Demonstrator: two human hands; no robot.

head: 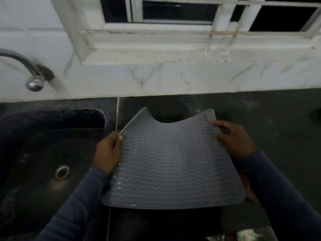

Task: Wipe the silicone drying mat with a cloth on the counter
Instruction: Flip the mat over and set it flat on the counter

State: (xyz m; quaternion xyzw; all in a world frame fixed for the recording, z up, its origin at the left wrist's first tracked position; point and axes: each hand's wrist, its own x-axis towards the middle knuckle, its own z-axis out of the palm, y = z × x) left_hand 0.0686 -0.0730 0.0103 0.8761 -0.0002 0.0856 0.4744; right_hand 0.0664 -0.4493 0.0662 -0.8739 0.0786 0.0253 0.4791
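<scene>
The grey silicone drying mat (173, 162), ribbed with wavy ridges, is held by its two side edges over the dark counter (271, 122), just right of the sink (34, 153). Its far edge sags in the middle between two raised corners; whether any part touches the counter cannot be told. The mat's left edge is pinched by the left hand (108, 152), with the thumb on the upper face and the edge bent upward beyond it. The right edge is gripped by the right hand (234, 138), its fingers curled over the upper face. Both arms are covered by dark blue sleeves (278, 188). A round metal drain (62, 172) is seen in the sink, and a chrome tap (26, 66) is fixed to the marbled white wall tiles (173, 79). Above them a white barred window (173, 13) is set.
</scene>
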